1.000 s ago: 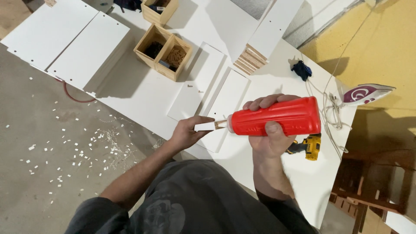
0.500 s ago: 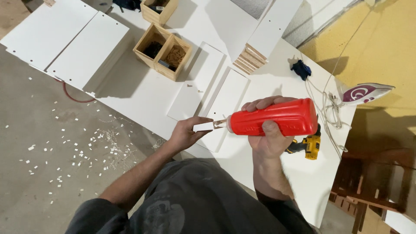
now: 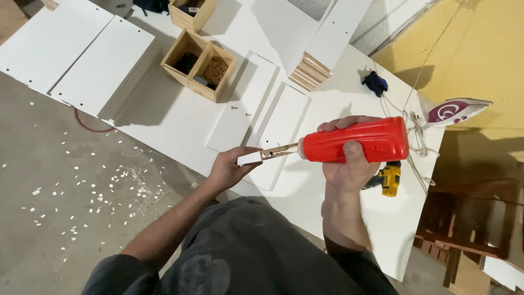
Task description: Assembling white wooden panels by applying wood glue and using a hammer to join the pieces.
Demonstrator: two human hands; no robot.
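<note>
Currently: glue bottle nozzle held against a small white piece, above the worktable.

Nearest, the right hand is closed around a red squeeze bottle, held roughly level so that its tan nozzle points left. The left hand pinches a small white piece between thumb and fingers, end-on to the nozzle tip, which touches it; this presents the face for application. Beneath both hands lie flat white panels on the white table. A yellow cordless drill lies just beside the right hand. Further off stand divided wooden boxes of small parts, a stack of plywood strips, and, at the far right edge, a clothes iron with its cord.
</note>
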